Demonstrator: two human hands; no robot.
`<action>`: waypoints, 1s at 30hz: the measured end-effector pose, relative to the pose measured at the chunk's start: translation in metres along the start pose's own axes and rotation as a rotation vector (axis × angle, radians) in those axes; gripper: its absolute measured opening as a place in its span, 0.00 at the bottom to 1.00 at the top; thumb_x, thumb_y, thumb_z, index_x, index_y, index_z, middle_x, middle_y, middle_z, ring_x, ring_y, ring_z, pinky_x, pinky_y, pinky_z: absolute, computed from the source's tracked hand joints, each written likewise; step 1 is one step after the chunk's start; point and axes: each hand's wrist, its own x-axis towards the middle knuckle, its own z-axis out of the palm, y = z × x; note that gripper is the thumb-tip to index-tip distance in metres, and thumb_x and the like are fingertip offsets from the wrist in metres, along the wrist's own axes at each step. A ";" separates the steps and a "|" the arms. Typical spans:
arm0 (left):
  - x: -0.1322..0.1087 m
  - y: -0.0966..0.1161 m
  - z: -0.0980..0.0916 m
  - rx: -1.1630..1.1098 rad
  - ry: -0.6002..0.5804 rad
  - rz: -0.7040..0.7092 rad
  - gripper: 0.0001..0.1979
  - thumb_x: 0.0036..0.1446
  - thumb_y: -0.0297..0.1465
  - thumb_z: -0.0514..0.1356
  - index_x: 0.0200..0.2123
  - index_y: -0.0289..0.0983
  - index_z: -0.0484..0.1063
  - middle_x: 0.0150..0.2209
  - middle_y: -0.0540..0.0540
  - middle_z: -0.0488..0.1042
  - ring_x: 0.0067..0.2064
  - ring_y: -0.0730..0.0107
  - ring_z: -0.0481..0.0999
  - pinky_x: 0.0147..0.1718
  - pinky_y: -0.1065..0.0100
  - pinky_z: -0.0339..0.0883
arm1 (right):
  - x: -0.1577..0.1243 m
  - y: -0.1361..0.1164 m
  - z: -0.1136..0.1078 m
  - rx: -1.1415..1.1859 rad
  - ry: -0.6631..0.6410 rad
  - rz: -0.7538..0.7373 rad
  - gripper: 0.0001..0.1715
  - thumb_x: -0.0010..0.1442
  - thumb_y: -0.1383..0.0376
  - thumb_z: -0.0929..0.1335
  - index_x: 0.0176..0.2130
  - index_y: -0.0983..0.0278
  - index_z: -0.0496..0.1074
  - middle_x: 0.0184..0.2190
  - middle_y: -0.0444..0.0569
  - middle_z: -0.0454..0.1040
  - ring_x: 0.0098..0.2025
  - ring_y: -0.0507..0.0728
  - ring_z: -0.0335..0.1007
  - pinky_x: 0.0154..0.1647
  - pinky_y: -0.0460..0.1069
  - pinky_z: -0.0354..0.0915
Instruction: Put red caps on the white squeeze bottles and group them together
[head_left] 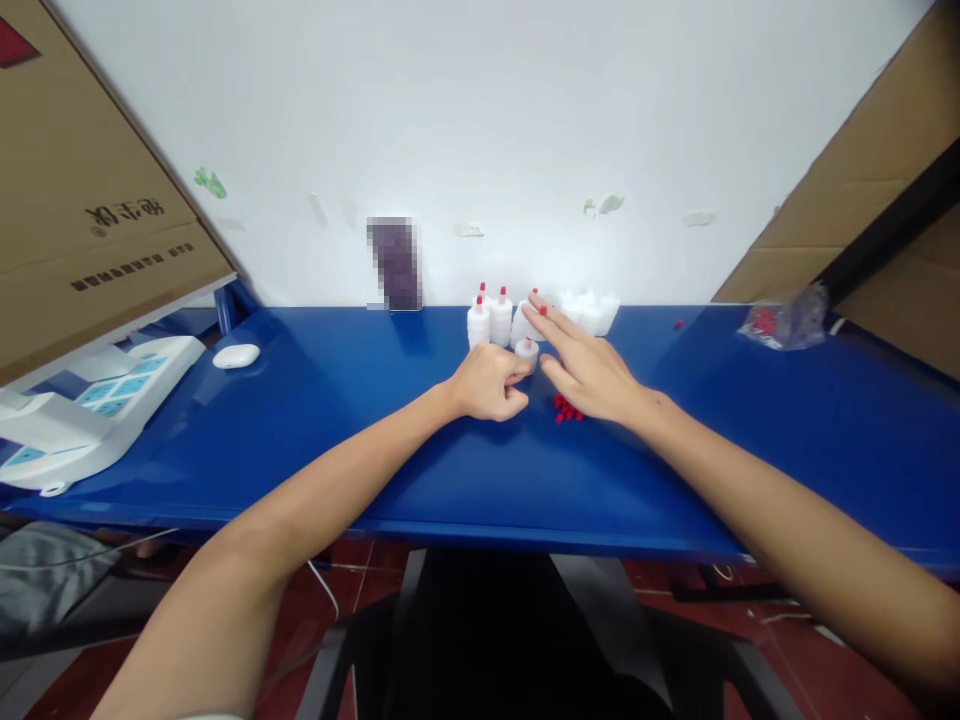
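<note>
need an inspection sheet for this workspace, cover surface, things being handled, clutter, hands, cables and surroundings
Surface: blue table, no spills seen.
Things handled: white bottles with red tips standing grouped; small front bottle by the left hand; loose red caps near the right hand.
Clutter: white case; plastic bag with red pieces inside; white power strip.
Hands: left curled at the front bottle, grip unclear; right has fingers extended, thumb apart.
Cables: white cable below the table edge; none seen crossing the bottles.
Surroundings: white wall with marks; cardboard at left and right.
</note>
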 end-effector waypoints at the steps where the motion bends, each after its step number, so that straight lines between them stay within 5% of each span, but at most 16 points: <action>1: 0.000 0.000 0.001 -0.005 -0.021 -0.003 0.13 0.40 0.32 0.51 0.20 0.41 0.44 0.17 0.53 0.52 0.21 0.73 0.48 0.23 0.64 0.47 | 0.002 -0.002 0.001 -0.014 0.003 -0.001 0.41 0.66 0.67 0.61 0.75 0.56 0.51 0.76 0.47 0.47 0.66 0.72 0.67 0.52 0.64 0.75; 6: 0.001 -0.003 0.002 -0.026 -0.095 -0.012 0.12 0.43 0.32 0.51 0.20 0.41 0.44 0.17 0.52 0.55 0.21 0.72 0.50 0.24 0.63 0.49 | 0.006 -0.006 0.003 -0.054 -0.035 -0.004 0.39 0.66 0.66 0.61 0.74 0.57 0.55 0.75 0.49 0.52 0.62 0.74 0.70 0.45 0.64 0.77; 12: 0.001 -0.004 -0.007 -0.046 -0.141 0.023 0.09 0.46 0.34 0.47 0.23 0.42 0.44 0.20 0.49 0.58 0.23 0.67 0.55 0.26 0.60 0.53 | 0.004 -0.004 -0.002 0.004 0.073 -0.019 0.37 0.66 0.65 0.62 0.72 0.56 0.58 0.70 0.52 0.63 0.62 0.70 0.69 0.51 0.64 0.74; 15: -0.001 -0.005 -0.009 -0.018 -0.118 0.024 0.08 0.45 0.34 0.46 0.24 0.42 0.44 0.20 0.49 0.60 0.23 0.66 0.57 0.26 0.60 0.53 | 0.002 -0.005 -0.007 0.057 0.147 0.000 0.34 0.63 0.66 0.63 0.68 0.60 0.64 0.58 0.56 0.73 0.48 0.65 0.76 0.47 0.61 0.73; 18: -0.003 -0.006 -0.006 0.072 -0.058 0.015 0.07 0.44 0.33 0.48 0.23 0.42 0.47 0.20 0.48 0.62 0.23 0.66 0.59 0.26 0.60 0.53 | -0.001 -0.004 -0.009 0.032 0.162 0.049 0.36 0.59 0.65 0.65 0.66 0.60 0.65 0.49 0.54 0.71 0.34 0.59 0.71 0.40 0.58 0.72; 24: -0.002 -0.005 0.001 0.232 -0.070 0.074 0.06 0.51 0.30 0.49 0.25 0.40 0.63 0.26 0.45 0.70 0.28 0.63 0.68 0.32 0.61 0.62 | -0.005 0.004 -0.003 0.029 0.109 -0.035 0.37 0.51 0.73 0.64 0.60 0.60 0.65 0.48 0.55 0.61 0.43 0.63 0.67 0.44 0.60 0.71; 30: 0.002 0.007 -0.001 0.105 -0.088 0.010 0.13 0.59 0.30 0.45 0.27 0.37 0.67 0.30 0.43 0.71 0.32 0.63 0.70 0.35 0.62 0.66 | -0.003 0.005 0.000 0.069 0.315 -0.098 0.23 0.56 0.75 0.62 0.49 0.61 0.71 0.46 0.55 0.65 0.47 0.63 0.68 0.52 0.61 0.69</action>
